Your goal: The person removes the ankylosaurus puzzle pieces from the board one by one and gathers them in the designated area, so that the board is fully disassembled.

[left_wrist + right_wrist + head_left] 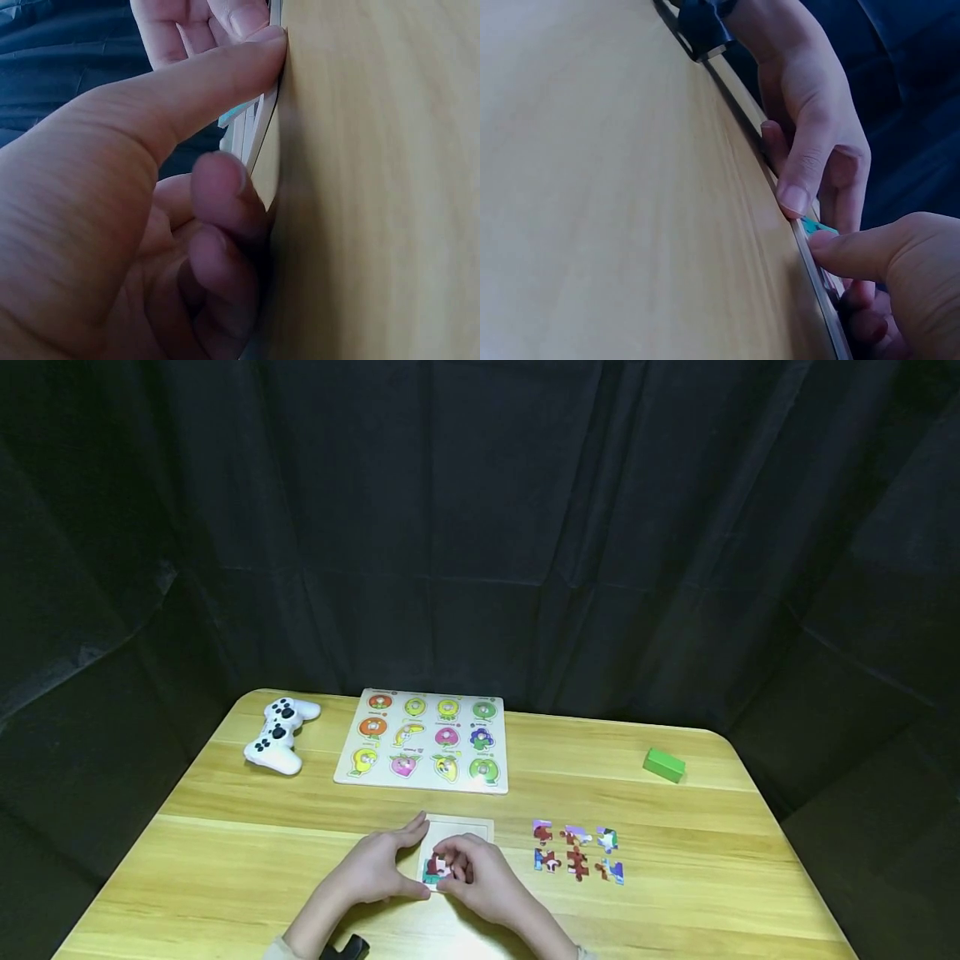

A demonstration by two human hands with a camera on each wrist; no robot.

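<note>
A small wooden puzzle tray (483, 829) lies flat near the table's front. My left hand (377, 862) holds it at its left side, thumb at the near edge and index finger toward the far corner. Over the tray, my right hand (480, 874) pinches a jigsaw piece with thumb and curled fingers. Red and teal jigsaw pieces (432, 870) show in the tray's near-left corner; the fingers partly hide them. In the left wrist view, a teal-topped piece (235, 114) sits tilted above the tray. The right thumb presses near a teal piece (819, 225) in the right wrist view.
Several loose jigsaw pieces (577, 863) lie in two rows right of the tray. Behind it is a fruit peg board (420, 785). A white game controller (278, 735) is at the back left, a green block (663, 765) at the back right. A black object (351, 948) shows by the left forearm.
</note>
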